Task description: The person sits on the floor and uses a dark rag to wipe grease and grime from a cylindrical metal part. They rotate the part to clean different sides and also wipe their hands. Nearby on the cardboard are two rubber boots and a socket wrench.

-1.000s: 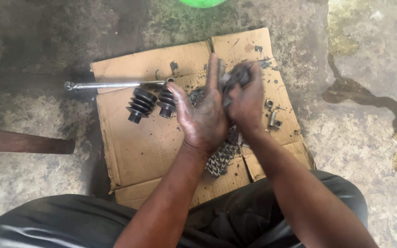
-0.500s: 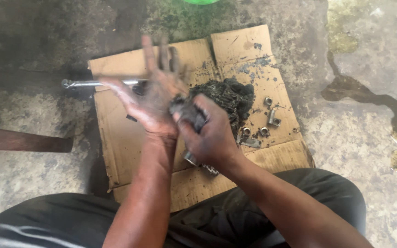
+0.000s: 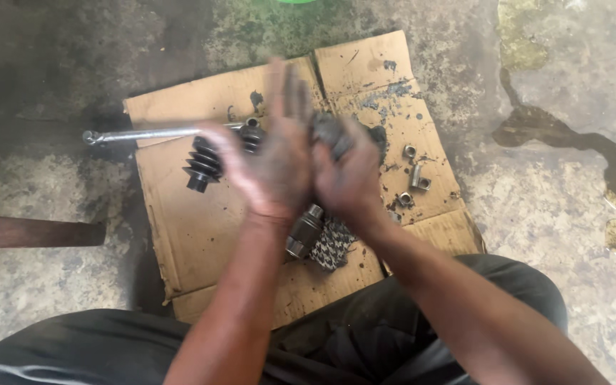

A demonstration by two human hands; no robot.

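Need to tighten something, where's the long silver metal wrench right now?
The long silver metal wrench lies at the flattened cardboard sheet's upper left edge, beside the black ribbed rubber boot.

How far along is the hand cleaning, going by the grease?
Done: nothing clearly. In hand: the right hand rubs a dark greasy rag against the open left hand. Left: both palms look black; black ribbed rubber boot, long metal wrench and small nuts lie on the stained cardboard sheet.
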